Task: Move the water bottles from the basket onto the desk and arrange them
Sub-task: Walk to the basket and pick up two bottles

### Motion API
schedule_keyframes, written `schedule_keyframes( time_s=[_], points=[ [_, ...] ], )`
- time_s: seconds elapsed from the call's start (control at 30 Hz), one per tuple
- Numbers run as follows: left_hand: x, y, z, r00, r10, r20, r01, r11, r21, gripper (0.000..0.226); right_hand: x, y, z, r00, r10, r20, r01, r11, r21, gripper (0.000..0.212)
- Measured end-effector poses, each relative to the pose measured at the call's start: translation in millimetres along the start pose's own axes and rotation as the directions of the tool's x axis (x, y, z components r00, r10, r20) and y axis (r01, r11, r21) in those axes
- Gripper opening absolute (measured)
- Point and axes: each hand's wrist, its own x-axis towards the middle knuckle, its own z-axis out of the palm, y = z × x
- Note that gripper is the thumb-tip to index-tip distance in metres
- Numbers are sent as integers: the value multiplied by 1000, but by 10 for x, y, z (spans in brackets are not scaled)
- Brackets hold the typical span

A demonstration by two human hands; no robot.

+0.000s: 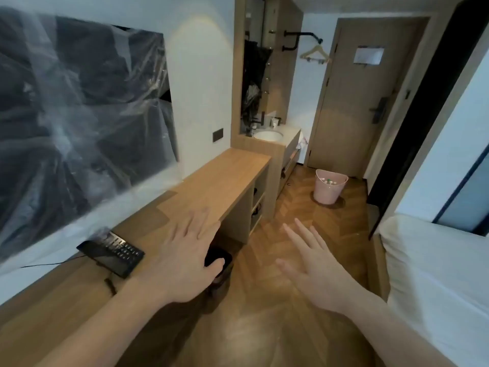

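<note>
A pink basket (pixel 328 193) stands on the wooden floor far ahead, near the door. Several bottle caps (pixel 329 181) show inside its rim; the bottles themselves are hidden by its wall. The long wooden desk (pixel 225 176) runs along the left wall. My left hand (pixel 188 258) is stretched out flat over the desk's front edge, fingers apart, holding nothing. My right hand (pixel 309 263) hangs over the floor to the right of the desk, fingers spread and empty. Both hands are far from the basket.
A black device (pixel 112 251) with a cable lies on the desk near my left wrist. A dark stool (pixel 219 258) sits under the desk edge. A wrapped screen (pixel 79 115) hangs on the left wall. A sink counter (pixel 270 136) lies beyond the desk. A white bed (pixel 436 274) borders the right.
</note>
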Motion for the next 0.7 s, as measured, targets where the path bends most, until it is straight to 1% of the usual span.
schedule_keyframes(
  time_s=[0.1,0.27,0.37,0.53,0.7],
  points=[
    [599,404,161,1000,-7,30,7,1000,-10,77,251,558,-120,999,38,29,-36,996,-77,80],
    [1621,1133,311,999,19,43,-21,999,34,75,755,1520,-440,996,80,47,-75,992,-105,81],
    [2203,1459,363,1000,23,10,-23,999,34,75,1119,2005,-680,996,69,56,-61,989,-132,81],
    [3056,1790,386,1000,21,-11,-20,997,75,76,1724,2570,-1026,995,86,42,-79,986,-148,80],
    [3902,1891,484,999,35,-9,-34,994,107,78,2385,3025,-1212,991,129,35,-123,981,-150,80]
  ],
)
